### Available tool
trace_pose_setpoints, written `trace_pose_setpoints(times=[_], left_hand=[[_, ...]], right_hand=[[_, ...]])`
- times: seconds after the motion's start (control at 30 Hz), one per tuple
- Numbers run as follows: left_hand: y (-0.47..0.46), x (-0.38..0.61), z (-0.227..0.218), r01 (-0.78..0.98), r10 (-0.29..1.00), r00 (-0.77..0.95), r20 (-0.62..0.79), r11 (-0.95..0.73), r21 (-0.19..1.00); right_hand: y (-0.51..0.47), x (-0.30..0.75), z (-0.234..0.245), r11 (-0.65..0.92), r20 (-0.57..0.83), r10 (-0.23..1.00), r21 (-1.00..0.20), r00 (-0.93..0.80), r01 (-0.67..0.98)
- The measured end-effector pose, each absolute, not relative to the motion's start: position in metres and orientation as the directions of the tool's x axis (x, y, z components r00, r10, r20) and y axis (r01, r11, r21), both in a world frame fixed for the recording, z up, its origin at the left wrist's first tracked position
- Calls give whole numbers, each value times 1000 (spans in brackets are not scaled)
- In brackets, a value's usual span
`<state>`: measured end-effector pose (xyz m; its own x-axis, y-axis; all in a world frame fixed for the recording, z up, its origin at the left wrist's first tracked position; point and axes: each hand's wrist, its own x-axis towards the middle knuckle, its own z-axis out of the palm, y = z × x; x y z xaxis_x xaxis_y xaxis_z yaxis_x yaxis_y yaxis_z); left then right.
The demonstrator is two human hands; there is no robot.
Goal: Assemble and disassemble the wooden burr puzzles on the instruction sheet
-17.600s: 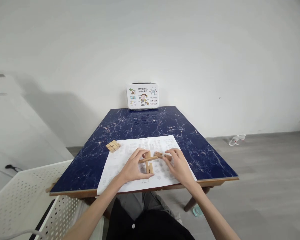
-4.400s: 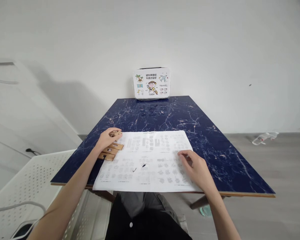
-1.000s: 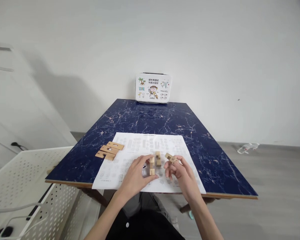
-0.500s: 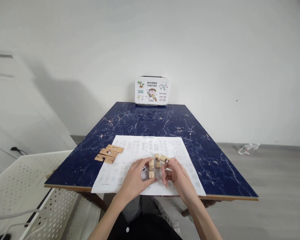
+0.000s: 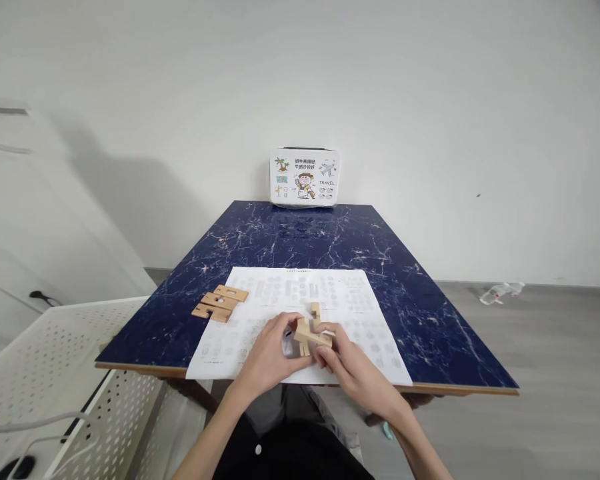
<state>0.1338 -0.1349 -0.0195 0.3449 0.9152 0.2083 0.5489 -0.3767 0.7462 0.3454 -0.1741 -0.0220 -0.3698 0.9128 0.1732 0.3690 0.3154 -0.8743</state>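
Between the thumb and fingers of my left hand [image 5: 265, 353] is an upright notched wooden puzzle block [image 5: 304, 350], over the printed sheet. My right hand [image 5: 347, 360] pinches a second wooden puzzle block [image 5: 320, 339], which lies across the first one; whether the two interlock I cannot tell. Just beyond them, another notched wooden block [image 5: 315, 309] is on the paper [image 5: 360, 300], its near end partly hidden. To the left, several flat brown wooden pieces with cutouts [image 5: 215, 307] lie partly on the sheet and partly on the table.
The blue marble-patterned table [image 5: 300, 240] has a white illustrated case [image 5: 305, 177] at its far edge, by the wall. A white perforated basket [image 5: 80, 333] with cables stands left of the table. A clear plastic item [image 5: 501, 292] is on the floor to the right.
My right hand has moved left with a wooden block and brought it against the block in my left hand. The left hand has kept its grip. The view has shifted slightly.
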Motion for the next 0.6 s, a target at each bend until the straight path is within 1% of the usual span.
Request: trace_pose_setpoints(times=[0.1,0.2,0.3,0.37,0.47,0.53,0.6], left_hand=[[-136,134,-16,524,909,376,177,-366,769],[-138,133,-12,493,898,410,157,-363,791],[-139,131,-11,472,890,426,165,-374,799],[-139,130,-11,456,885,433,173,-380,805],[-139,129,-13,449,878,440,188,-397,801],[-140,129,-14,452,870,449,204,-418,788],[-140,130,-13,450,860,461,219,-439,778]], right_hand=[[-172,345,-24,336,180,912,-841,-368,424],[-171,343,-28,384,217,901,-802,-376,458],[-172,338,-38,399,265,910,-769,-320,499],[-173,335,-44,423,312,905,-729,-288,539],[-172,334,-48,478,373,878,-644,-300,598],[-171,334,-49,475,381,878,-618,-290,626],[-171,335,-50,440,375,894,-622,-246,648]])
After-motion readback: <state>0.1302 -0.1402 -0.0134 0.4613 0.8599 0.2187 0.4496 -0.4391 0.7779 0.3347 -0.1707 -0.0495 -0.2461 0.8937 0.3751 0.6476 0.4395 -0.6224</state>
